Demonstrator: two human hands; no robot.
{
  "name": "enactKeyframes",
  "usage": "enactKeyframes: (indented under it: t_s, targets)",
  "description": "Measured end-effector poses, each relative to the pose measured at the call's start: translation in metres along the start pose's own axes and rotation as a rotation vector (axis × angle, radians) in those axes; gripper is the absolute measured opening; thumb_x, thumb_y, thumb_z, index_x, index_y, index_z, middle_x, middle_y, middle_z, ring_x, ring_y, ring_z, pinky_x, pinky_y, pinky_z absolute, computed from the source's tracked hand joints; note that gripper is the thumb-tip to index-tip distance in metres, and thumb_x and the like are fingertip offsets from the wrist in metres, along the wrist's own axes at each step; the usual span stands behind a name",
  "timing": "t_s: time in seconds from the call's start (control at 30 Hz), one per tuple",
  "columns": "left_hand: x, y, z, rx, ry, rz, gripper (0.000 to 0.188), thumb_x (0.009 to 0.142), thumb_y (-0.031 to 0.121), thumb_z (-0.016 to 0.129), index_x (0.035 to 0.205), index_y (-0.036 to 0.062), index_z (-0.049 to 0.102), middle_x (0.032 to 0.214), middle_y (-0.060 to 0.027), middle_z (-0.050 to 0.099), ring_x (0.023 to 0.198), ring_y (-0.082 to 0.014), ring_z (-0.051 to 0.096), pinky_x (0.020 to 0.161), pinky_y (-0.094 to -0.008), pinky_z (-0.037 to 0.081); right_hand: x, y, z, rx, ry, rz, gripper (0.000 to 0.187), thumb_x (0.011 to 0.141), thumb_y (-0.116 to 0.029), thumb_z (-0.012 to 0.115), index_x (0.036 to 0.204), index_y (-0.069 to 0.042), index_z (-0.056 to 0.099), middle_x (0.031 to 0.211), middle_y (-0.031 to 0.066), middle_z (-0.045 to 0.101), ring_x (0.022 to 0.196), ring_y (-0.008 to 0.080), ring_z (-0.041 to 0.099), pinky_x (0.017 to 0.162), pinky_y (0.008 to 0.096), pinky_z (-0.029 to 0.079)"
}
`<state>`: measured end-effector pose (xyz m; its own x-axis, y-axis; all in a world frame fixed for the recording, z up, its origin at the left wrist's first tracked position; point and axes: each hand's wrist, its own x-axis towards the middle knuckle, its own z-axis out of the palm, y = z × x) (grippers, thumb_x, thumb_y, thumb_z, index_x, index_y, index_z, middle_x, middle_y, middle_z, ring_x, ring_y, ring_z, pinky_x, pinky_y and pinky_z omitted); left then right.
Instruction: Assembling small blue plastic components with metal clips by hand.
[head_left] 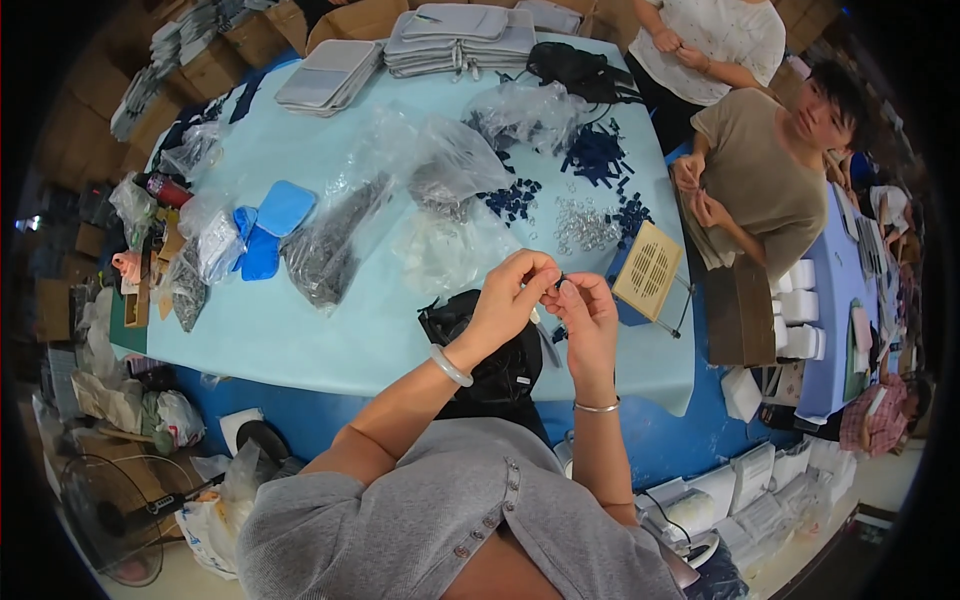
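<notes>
My left hand (pixel 512 303) and my right hand (pixel 590 325) meet above the near side of the table. Both are closed in a pinch on a small dark piece (pixel 560 282), mostly hidden by the fingertips. Past them lie a heap of small silver metal rings or buckles (pixel 587 224), a pile of short navy tabs (pixel 511 201) and some navy strips (pixel 597 155). Beside my right hand stands a box with a beige slotted top (pixel 648 270). A black bag (pixel 505 365) sits below my hands at the table edge.
Clear plastic bags of dark small parts (pixel 325 255) lie on the light blue table (pixel 250 345). Blue flat pouches (pixel 285 208) are at left, stacked grey cases (pixel 445 45) at the far edge. A co-worker (pixel 765 165) stands at right behind a cardboard box (pixel 740 315).
</notes>
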<state>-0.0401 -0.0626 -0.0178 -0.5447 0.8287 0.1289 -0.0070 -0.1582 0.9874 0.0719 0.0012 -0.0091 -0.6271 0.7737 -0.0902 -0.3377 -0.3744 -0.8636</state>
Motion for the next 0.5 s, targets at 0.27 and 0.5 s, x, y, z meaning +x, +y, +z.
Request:
enactKeyframes:
  t_s: [0.27,0.5]
  targets:
    - [0.0,-0.007,-0.003,-0.119,-0.024,-0.043,0.015,0.088,0.015,0.057,0.089,-0.0005,0.055,0.08,-0.0059,0.056,0.068,-0.0112,0.054,0.063,-0.0228,0.044,0.0,0.005,-0.003,-0.218,0.014,-0.094,0.009,0.088,-0.006,0.057,0.093,0.001,0.054,0.082,0.0068,0.063,0.073,0.0106,0.06,0.069,0.0221,0.048]
    - [-0.011,-0.024,-0.007,0.02,-0.003,-0.031,0.012,0.086,0.01,0.059,0.087,-0.001,0.054,0.081,-0.006,0.053,0.068,-0.0116,0.053,0.062,-0.0244,0.044,-0.008,0.017,-0.004,-0.285,0.036,-0.055,0.007,0.088,-0.005,0.057,0.092,0.0,0.055,0.08,0.0057,0.062,0.073,0.0105,0.06,0.068,0.0214,0.048]
